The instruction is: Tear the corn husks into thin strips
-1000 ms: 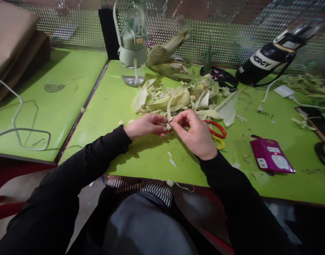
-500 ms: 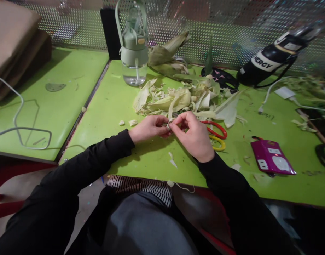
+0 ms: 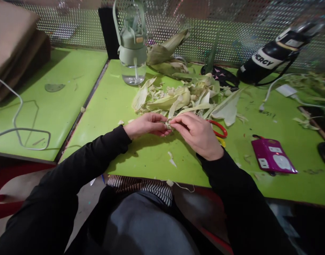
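My left hand is closed in a pinch on a small pale green strip of corn husk over the front half of the table. The fingertips of my right hand pinch the same strip from the other side, so both hands nearly meet. Just beyond them lies a heap of pale corn husks, some torn into shreds. Scissors with a red handle loop and a yellow one lie partly hidden behind my right hand. Small husk scraps rest on the table nearer to me.
A green water bottle stands behind the heap, beside a perforated metal screen. At right are a black bottle, a white charger, a phone and a purple power socket. Brown paper bags and a white cable occupy the left.
My right hand has shifted a little to the right and turned flatter, now covering more of the scissors. My left hand has moved slightly left, its fingers straighter. The husk strip stays between both hands.
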A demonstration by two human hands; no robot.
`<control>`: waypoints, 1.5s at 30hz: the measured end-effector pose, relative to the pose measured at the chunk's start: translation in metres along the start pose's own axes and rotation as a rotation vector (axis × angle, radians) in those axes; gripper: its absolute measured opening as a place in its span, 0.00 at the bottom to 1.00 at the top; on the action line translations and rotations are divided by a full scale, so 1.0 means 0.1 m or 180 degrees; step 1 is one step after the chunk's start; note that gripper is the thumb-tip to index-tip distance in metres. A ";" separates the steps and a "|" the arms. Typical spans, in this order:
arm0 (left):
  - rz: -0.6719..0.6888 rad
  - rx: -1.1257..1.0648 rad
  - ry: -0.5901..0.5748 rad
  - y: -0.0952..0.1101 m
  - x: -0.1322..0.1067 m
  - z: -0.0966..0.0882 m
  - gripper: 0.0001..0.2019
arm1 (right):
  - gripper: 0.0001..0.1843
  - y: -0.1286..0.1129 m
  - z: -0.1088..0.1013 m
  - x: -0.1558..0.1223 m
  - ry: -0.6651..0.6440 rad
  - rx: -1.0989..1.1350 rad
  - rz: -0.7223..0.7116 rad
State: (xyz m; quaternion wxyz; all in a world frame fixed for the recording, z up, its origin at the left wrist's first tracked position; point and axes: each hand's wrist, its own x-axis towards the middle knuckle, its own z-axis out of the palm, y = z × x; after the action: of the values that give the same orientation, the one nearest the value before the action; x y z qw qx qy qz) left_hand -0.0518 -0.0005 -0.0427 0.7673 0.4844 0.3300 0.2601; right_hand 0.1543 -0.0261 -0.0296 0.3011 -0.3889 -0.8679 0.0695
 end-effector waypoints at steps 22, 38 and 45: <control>0.0228 0.0085 -0.0312 -0.03 0.00 -0.04 0.07 | 0.03 -0.07 -0.01 0.03 0.0276 0.0617 0.0311; 0.1051 -0.0905 0.0277 -0.16 0.09 0.13 0.06 | 0.19 -0.20 0.21 -0.01 0.0381 0.0774 0.1089; 0.0860 -0.0948 0.0411 -0.15 0.05 0.16 0.04 | 0.16 -0.27 0.23 -0.02 -0.0359 0.0876 0.0969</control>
State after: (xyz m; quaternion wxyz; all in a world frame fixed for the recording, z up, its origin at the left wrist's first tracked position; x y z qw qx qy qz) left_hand -0.0346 -0.0118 -0.0524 0.7658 0.3879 0.2684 0.4370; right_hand 0.1247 -0.0433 -0.0395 0.2883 -0.4663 -0.7969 0.2538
